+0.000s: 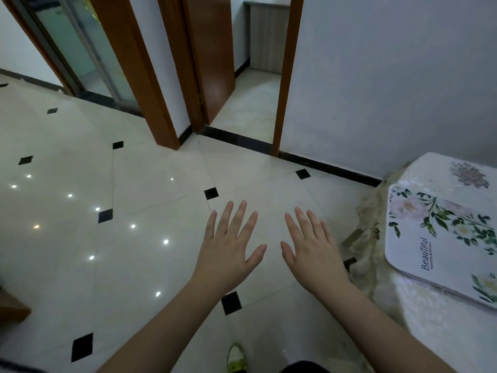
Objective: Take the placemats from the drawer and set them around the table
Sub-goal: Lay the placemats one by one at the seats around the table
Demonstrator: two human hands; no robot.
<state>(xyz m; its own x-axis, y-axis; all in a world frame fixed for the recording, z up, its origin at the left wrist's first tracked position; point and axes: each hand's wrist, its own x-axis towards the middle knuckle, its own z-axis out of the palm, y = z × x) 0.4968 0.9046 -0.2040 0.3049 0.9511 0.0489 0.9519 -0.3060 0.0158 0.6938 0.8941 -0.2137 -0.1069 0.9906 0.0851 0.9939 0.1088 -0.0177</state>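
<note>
White rectangular floral placemat (441,243) lay at right on table (419,313) with cream lace cloth, near edge. Left hand (228,249) and right hand (313,250) hovered over glossy tiled floor (134,265), side by side, fingers spread, holding nothing. Drawer not visible. Risks: mat overhanging edge could slide off; lace cloth could snag and drag; polished floor could cause slip.

We see a dim, soft room; little lights shine on the floor (80,238), and edges bend a bit.
</note>
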